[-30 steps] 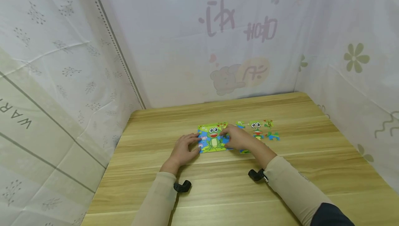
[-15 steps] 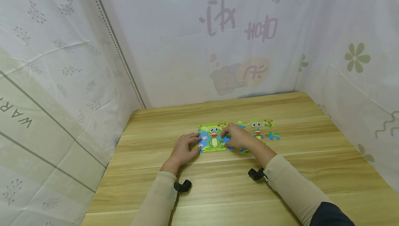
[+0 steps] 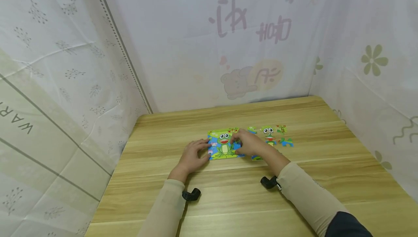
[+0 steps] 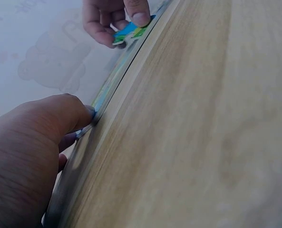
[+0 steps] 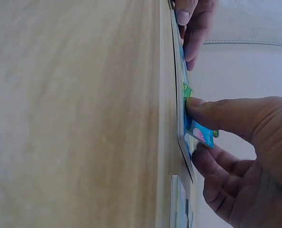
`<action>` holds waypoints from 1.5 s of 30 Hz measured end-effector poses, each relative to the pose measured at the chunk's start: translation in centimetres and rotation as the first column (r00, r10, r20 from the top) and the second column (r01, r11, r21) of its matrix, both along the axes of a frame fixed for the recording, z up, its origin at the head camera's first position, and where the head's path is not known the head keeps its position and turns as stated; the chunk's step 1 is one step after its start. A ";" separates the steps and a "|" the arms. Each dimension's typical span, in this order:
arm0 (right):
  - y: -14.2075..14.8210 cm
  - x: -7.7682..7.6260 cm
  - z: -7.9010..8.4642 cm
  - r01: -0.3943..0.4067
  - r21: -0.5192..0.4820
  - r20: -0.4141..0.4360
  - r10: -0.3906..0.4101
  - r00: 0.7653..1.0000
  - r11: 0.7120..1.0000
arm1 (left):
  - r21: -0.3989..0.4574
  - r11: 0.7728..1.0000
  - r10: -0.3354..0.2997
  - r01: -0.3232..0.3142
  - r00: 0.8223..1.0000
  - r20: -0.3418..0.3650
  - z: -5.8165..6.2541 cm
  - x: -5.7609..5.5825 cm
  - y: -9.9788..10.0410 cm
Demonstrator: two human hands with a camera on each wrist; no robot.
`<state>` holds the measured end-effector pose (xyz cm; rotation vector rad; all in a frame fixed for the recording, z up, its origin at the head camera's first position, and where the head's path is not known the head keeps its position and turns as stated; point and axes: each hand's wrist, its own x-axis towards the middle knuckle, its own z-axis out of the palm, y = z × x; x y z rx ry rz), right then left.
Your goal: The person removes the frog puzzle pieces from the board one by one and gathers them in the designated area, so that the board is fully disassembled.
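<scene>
A frog picture puzzle [image 3: 224, 149] lies flat on the wooden table. At its left edge rests my left hand [image 3: 189, 157], thumb and index finger spread apart and touching the border. My right hand [image 3: 250, 144] is over the puzzle's right side. Between its thumb and fingers it pinches a blue and green puzzle piece [image 5: 203, 135], tilted just above the picture in the right wrist view. The same piece [image 4: 126, 31] shows under the right thumb in the left wrist view. From the head, the right fingers hide most of it.
Right of the puzzle lie several loose puzzle pieces, among them one with frog eyes [image 3: 268, 130], one with a red mouth [image 3: 270, 139] and a blue-green one [image 3: 286, 142]. My right forearm partly covers others. Patterned curtains [image 3: 183, 48] hang behind the wooden table [image 3: 209, 193].
Both hands stay almost where they were. The right fingers shift only slightly at the puzzle's right side, still pinching the piece.
</scene>
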<state>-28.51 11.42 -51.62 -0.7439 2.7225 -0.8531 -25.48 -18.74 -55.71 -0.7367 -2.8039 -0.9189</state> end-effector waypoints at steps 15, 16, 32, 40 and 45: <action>0.5 0.2 0.2 0.023 -0.065 0.088 -0.017 0.996 0.998 | -0.006 1.000 0.005 -0.005 1.000 0.005 -0.2 -0.2 -0.1; 0.6 0.2 0.2 0.028 -0.075 0.096 -0.021 0.995 0.997 | -0.007 1.000 0.006 -0.006 1.000 0.006 -0.2 -0.2 -0.1; 1.2 0.6 0.7 0.082 -0.219 0.185 -0.041 0.982 0.972 | -0.011 1.000 0.015 -0.015 1.000 0.003 -0.3 -0.2 -0.1; 1.6 0.4 0.3 0.097 -0.248 0.206 -0.045 0.977 0.964 | -0.013 1.000 0.012 -0.012 1.000 -0.002 -0.4 -0.2 -0.1; 2.0 0.1 -0.1 0.101 -0.254 0.188 -0.054 0.981 0.962 | -0.011 1.000 0.013 -0.013 1.000 -0.005 -0.4 -0.2 -0.2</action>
